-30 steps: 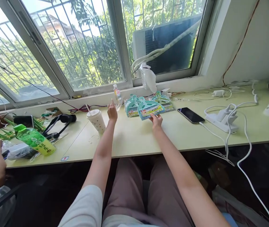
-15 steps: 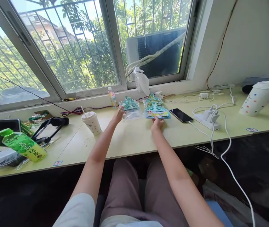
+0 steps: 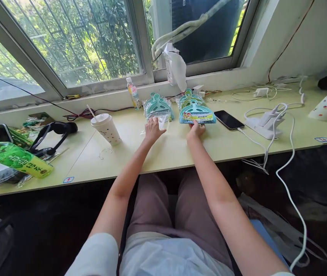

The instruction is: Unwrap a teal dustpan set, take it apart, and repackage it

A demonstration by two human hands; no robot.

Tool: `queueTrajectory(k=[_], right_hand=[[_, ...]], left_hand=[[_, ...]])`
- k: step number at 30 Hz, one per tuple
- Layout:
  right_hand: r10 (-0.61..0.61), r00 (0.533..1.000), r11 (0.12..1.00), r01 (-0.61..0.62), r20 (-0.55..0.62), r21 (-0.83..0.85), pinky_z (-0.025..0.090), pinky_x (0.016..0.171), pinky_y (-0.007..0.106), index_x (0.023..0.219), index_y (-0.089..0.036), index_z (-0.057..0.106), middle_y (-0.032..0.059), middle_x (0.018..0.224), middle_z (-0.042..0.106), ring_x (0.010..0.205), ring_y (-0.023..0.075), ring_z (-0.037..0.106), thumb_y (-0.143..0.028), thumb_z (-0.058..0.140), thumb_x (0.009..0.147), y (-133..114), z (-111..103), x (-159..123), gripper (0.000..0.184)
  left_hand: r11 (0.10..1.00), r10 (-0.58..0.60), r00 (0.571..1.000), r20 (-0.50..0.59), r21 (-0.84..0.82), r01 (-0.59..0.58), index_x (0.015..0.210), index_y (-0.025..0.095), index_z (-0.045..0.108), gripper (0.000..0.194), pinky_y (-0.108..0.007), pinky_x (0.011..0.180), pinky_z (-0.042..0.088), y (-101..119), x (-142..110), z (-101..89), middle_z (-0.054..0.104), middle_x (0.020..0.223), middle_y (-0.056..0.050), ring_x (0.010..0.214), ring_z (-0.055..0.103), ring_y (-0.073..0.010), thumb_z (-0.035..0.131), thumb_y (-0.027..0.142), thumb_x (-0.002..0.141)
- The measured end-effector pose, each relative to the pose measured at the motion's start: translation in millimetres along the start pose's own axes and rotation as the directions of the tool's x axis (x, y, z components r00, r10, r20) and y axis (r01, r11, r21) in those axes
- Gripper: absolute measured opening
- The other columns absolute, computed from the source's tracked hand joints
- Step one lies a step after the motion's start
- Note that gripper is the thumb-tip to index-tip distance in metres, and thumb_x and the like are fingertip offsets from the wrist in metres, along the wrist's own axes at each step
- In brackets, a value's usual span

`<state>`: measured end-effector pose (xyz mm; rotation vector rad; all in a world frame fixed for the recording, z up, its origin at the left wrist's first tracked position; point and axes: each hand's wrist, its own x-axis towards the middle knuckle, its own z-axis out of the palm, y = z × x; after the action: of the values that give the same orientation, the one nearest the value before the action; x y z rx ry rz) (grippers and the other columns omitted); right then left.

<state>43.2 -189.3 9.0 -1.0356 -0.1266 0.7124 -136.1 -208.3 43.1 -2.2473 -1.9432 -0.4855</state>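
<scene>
The right hand (image 3: 197,129) holds a teal brush pack (image 3: 197,109) by its lower front edge, with the fingers under the printed label and the grip narrow. Compared with a second ago, the pack sits differently: then it was tilted and overlapped both packs behind it; now it is nearly level, right of the left-hand pack (image 3: 158,104) and directly in front of the rear pack (image 3: 190,96).

The left hand (image 3: 153,130) has changed more. It was raised near the small bottle (image 3: 134,93) with a finger extended; now it is lowered to the table (image 3: 166,153), left of the right-hand grip, its fingers at the clear plastic (image 3: 163,120) in front of the left-hand pack. I cannot tell whether those fingers pinch the plastic or only press on it.

To the left of this hand stands the white cup (image 3: 106,129), well apart from it. Just right of the held pack lies the phone (image 3: 229,120), with the power strip (image 3: 262,125) beyond.
</scene>
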Motion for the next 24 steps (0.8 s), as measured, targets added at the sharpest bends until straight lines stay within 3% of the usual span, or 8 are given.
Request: queueTrajectory(k=[3, 6, 9, 14, 20, 24], right_hand=[[-0.114, 0.993, 0.991, 0.116, 0.034, -0.073, 0.066, 0.085, 0.03, 0.122, -0.016, 0.058, 0.0138, 0.124, 0.071, 0.109, 0.0201, 0.074, -0.019, 0.06, 0.085, 0.3, 1.9, -5.1, 0.038], [-0.206, 0.972, 0.966, 0.221, 0.115, -0.136, 0.065, 0.085, 0.032, 0.123, -0.018, 0.058, 0.0128, 0.122, 0.071, 0.111, 0.0205, 0.073, -0.023, 0.061, 0.084, 4.0, 5.9, -4.5, 0.039], [-0.212, 0.93, 0.955, 0.263, 0.301, -0.14, 0.065, 0.085, 0.033, 0.123, -0.02, 0.058, 0.0113, 0.12, 0.071, 0.11, 0.0198, 0.073, -0.03, 0.063, 0.084, 8.3, 9.2, -0.5, 0.041], [-0.034, 0.829, 0.977, 0.145, 0.558, -0.156, 0.063, 0.087, 0.032, 0.113, -0.022, 0.062, 0.006, 0.108, 0.074, 0.098, 0.016, 0.075, -0.029, 0.071, 0.078, 9.1, 5.6, -1.3, 0.036], [0.145, 0.74, 0.959, 0.058, 0.657, -0.276, 0.065, 0.087, 0.036, 0.092, -0.021, 0.063, -0.0004, 0.087, 0.074, 0.083, 0.0152, 0.074, -0.015, 0.072, 0.071, 12.7, -0.8, -16.6, 0.025], [0.22, 0.666, 0.936, 0.06, 0.713, -0.346, 0.066, 0.086, 0.04, 0.091, -0.02, 0.063, -0.0008, 0.084, 0.075, 0.081, 0.0164, 0.074, -0.01, 0.072, 0.068, 14.8, -1.1, -28.1, 0.026]], left_hand=[[0.999, 0.049, 0.997, 0.057, -0.026, -0.047, 0.138, 0.016, 0.049, 0.07, -0.044, 0.11, 0.041, -1.0, 9.4, 6.8, 0.046, 0.147, -0.022, 0.14, 0.044, -0.0356, 0.071, 0.053, 0.083], [0.993, 0.121, 0.989, 0.091, -0.012, -0.12, 0.135, 0.018, 0.053, 0.053, -0.043, 0.105, 0.043, -1.4, 12.9, 13.7, 0.051, 0.142, -0.018, 0.134, 0.05, -0.0333, 0.067, 0.03, 0.086], [0.996, 0.092, 0.992, 0.089, 0.008, -0.093, 0.127, 0.019, 0.062, 0.04, -0.043, 0.104, 0.043, -10.4, 14.6, 17.3, 0.058, 0.132, -0.017, 0.123, 0.059, -0.0312, 0.055, 0.014, 0.088], [1.0, 0.016, 1.0, -0.02, -0.011, -0.016, 0.118, 0.016, 0.07, 0.036, -0.047, 0.112, 0.037, -40.0, 24.4, 22.2, 0.061, 0.125, -0.02, 0.129, 0.055, -0.0332, 0.046, 0.013, 0.092], [0.993, -0.111, 0.99, -0.088, -0.06, 0.106, 0.114, 0.011, 0.07, 0.04, -0.049, 0.115, 0.036, -55.5, 32.1, 25.6, 0.061, 0.123, -0.02, 0.128, 0.055, -0.0315, 0.036, 0.01, 0.094], [0.964, -0.257, 0.958, -0.126, -0.103, 0.245, 0.123, 0.011, 0.065, 0.045, -0.048, 0.109, 0.043, -61.5, 29.8, 19.7, 0.052, 0.139, -0.024, 0.128, 0.056, -0.032, 0.027, 0.018, 0.101]])
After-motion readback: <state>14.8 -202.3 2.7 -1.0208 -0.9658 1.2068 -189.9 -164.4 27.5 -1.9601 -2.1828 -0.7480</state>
